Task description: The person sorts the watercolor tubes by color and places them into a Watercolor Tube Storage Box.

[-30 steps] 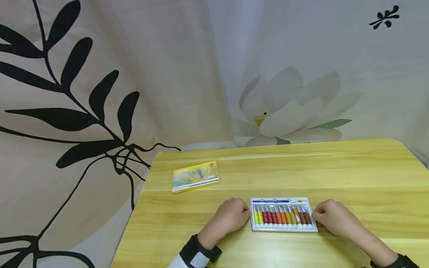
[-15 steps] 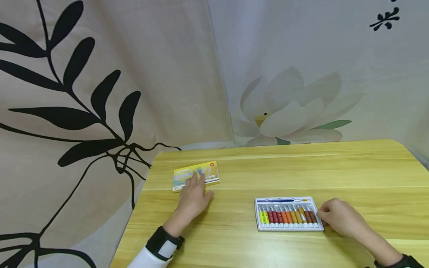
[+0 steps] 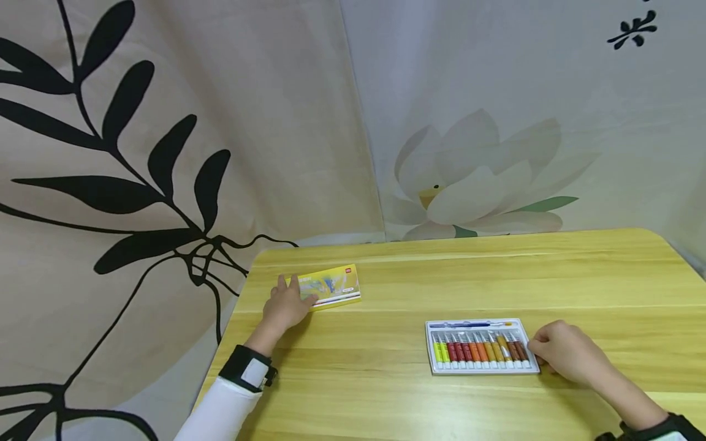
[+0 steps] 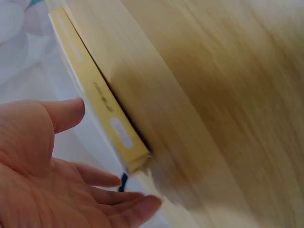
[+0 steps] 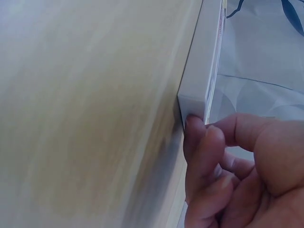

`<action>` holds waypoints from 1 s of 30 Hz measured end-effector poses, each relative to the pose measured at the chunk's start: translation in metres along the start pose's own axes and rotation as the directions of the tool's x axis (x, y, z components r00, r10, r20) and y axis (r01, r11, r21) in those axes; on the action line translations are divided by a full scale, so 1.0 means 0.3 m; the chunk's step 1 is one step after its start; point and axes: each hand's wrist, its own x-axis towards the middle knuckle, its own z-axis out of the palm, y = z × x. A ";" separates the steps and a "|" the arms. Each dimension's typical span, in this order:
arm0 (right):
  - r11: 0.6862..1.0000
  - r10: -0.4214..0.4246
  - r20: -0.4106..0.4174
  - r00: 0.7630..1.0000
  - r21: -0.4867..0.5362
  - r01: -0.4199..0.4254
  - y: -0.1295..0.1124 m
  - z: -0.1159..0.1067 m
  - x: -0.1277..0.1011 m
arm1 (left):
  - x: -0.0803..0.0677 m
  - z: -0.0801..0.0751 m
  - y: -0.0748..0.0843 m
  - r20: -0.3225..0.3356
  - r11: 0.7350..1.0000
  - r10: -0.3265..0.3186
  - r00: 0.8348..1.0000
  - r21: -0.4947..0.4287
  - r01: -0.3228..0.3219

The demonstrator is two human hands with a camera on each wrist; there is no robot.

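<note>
A white tray of paint tubes [image 3: 482, 371] lies on the table, its tubes running from yellow through red and orange to brown, with a blue paintbrush along its far side. My right hand [image 3: 573, 354] pinches the tray's right edge; the right wrist view has its fingertips [image 5: 194, 124] at a corner of the white side wall. Over the left end of a yellow cardboard paint box [image 3: 331, 283] reaches my left hand [image 3: 284, 307], partly covering the box. From the left wrist, thumb and fingers stand apart around the end of the box.
The wooden table [image 3: 469, 275] has rounded back corners, and its left edge runs close beside my left forearm. Behind it hangs a pale curtain [image 3: 298, 122] with dark leaf and flower prints.
My left hand has left the tray's left side and moved across to the paint box, ending at its left end. The tray has slid slightly right with my right hand.
</note>
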 end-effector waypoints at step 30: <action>1.000 0.009 -0.076 0.997 -0.023 -0.011 0.065 -0.045 0.019 | -0.020 0.000 0.042 0.084 0.970 -0.016 0.996 -0.240 0.035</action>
